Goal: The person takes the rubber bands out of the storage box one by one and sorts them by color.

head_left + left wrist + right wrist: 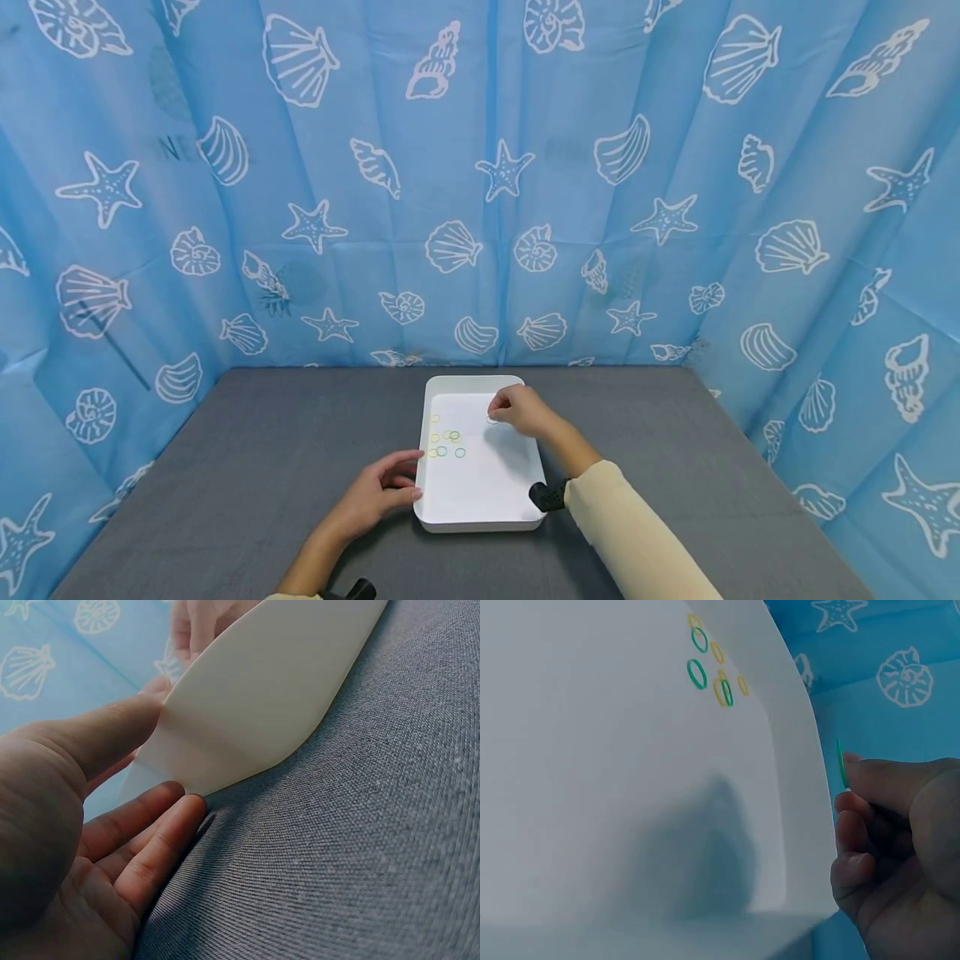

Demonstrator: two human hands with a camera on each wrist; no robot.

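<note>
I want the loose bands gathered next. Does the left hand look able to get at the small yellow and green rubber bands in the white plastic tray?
Probably yes: the left hand rests at the tray's left rim, the rubber bands lie just inside, uncovered.

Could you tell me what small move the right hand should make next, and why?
Probably lift clear of the white tray: the right hand pinches a green ring above it, the other rings lie loose, and the left hand rests against the tray's side.
</note>
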